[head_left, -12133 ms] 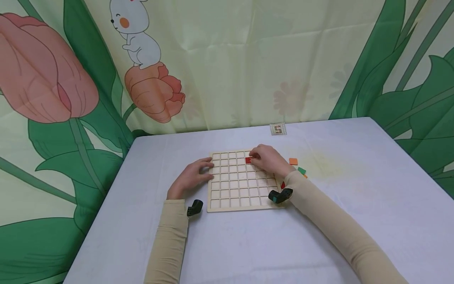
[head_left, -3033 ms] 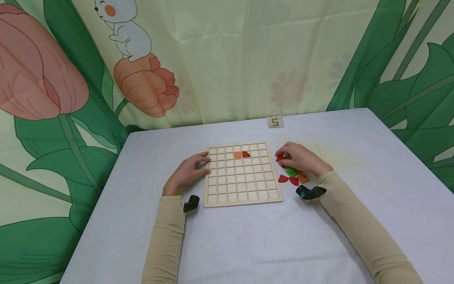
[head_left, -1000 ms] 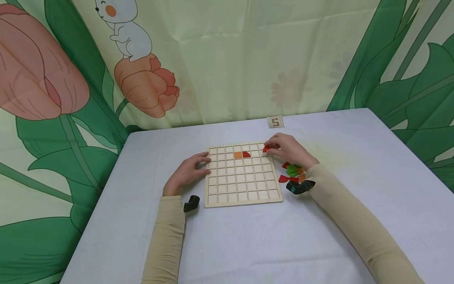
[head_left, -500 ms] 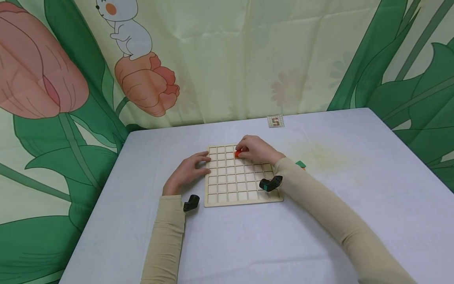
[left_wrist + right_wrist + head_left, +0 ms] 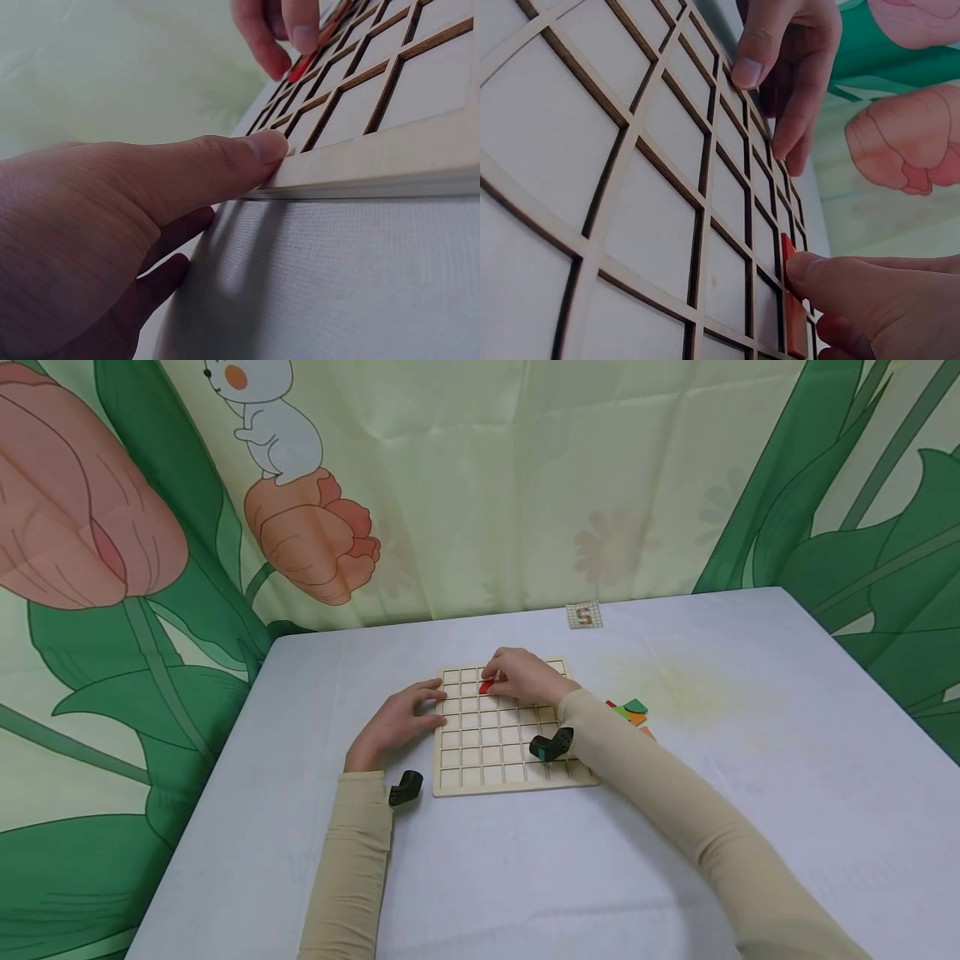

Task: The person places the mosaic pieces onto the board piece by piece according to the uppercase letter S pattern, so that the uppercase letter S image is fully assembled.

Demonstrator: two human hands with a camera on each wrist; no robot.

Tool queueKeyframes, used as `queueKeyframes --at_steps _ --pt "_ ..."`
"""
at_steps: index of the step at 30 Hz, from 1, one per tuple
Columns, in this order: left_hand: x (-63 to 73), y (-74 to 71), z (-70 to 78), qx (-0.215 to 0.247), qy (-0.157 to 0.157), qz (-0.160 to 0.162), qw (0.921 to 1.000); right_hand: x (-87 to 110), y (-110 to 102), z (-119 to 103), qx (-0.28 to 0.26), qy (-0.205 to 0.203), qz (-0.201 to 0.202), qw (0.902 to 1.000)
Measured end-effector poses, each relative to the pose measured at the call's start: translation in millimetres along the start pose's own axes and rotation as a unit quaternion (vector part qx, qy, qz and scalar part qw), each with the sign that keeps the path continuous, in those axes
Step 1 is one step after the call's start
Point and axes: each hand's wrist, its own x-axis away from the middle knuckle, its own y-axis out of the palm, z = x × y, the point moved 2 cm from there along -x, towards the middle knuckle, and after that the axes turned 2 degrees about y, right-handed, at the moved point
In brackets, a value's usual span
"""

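A wooden grid board (image 5: 471,752) lies on the white-covered table. At its left edge my left hand (image 5: 396,725) rests with fingers spread; the left wrist view shows the thumb (image 5: 225,159) on the rim. My right hand (image 5: 527,678) pinches a red quarter-circle tile (image 5: 485,688) over the second row from the back. In the right wrist view that red tile (image 5: 787,251) is at the cells beside an orange square tile (image 5: 796,330). The right hand hides the orange square and the other red tile from the head view.
Right of the board is a loose pile with a green tile (image 5: 636,706) and an orange tile (image 5: 637,719), partly behind the right sleeve (image 5: 660,785). A small pattern card (image 5: 584,616) lies near the table's back edge. A printed curtain hangs behind.
My right hand took a red quarter-circle tile from the pile and carried it left across the board, to the left of the orange square. The left hand stays at the edge.
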Motion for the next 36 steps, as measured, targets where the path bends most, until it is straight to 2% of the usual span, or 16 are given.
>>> queueKeyframes --at_steps 7,15,30,36 --pt "-0.4 -0.2 -0.5 -0.001 -0.003 -0.003 1.0000 1.7 -0.3 1.4 -0.001 -0.012 -0.011 0.9999" --pt "-0.9 1.5 -0.2 -0.005 -0.003 -0.002 1.0000 1.8 -2.5 1.0 0.000 -0.003 -0.030 0.9995" --pt "0.1 0.3 -0.1 0.004 -0.005 -0.002 1.0000 3.2 -1.2 3.2 0.005 -0.027 -0.012 0.9995" --pt "0.2 1.1 0.2 0.003 -0.001 -0.002 1.0000 12.4 -10.0 11.0 -0.025 0.015 0.008 0.9995"
